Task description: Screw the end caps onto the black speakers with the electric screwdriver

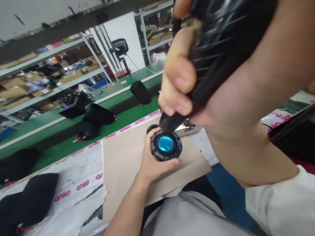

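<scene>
My left hand wraps round a black cylindrical speaker, fingers and thumb on its sides. Its round end faces up, with a shiny blue disc in the centre and a dark rim with small holes around it. Close to the camera, my right hand grips a thick black electric screwdriver, pointing down. The screwdriver's nose is at the far edge of the speaker's rim; whether the bit sits in a screw hole is hidden. Beneath the speaker lies a sheet of brown cardboard.
Behind the speaker stands a silver metal box. Several black cylindrical speakers with loose wires lie on the green conveyor. More dark speakers sit at the left on printed white paper. Shelves with cartons and a fan are beyond.
</scene>
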Motion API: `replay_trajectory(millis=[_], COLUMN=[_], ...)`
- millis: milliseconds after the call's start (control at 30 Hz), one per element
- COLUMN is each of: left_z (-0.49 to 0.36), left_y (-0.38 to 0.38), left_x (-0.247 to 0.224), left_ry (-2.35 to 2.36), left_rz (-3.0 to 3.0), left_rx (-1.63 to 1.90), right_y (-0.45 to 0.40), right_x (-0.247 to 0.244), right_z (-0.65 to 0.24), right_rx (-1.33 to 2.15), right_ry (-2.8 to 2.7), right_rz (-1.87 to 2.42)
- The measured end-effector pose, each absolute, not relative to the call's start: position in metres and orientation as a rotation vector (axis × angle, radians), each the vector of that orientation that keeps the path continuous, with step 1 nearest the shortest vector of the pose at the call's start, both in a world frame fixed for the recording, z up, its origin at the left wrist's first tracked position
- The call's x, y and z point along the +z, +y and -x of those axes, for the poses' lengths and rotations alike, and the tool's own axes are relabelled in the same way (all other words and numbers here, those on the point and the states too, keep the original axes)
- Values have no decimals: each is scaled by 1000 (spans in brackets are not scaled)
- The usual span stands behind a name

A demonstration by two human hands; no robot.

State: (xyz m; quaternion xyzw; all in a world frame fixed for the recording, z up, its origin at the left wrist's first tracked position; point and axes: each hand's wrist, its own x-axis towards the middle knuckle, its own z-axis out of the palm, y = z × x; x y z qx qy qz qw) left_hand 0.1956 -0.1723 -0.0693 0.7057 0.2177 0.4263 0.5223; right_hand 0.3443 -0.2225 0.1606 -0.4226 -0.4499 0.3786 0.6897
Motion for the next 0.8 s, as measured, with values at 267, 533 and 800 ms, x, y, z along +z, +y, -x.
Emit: replay_trajectory(millis=[267, 533, 800], left_z=[-199, -201, -200], left_y=[-173, -174, -174], left_x=[-66, -61, -60], left_ry=[479, 474, 457], left_rz=[-1653, -1637, -1630], left_rx=[978, 948, 990], right_y=[-205, -204, -200], right_x=[134, 142, 128], right_z=[-322, -313, -311], right_rx=[749, 785, 847], right_ry=[-1241, -1155, -1133], right_rz=[741, 877, 791])
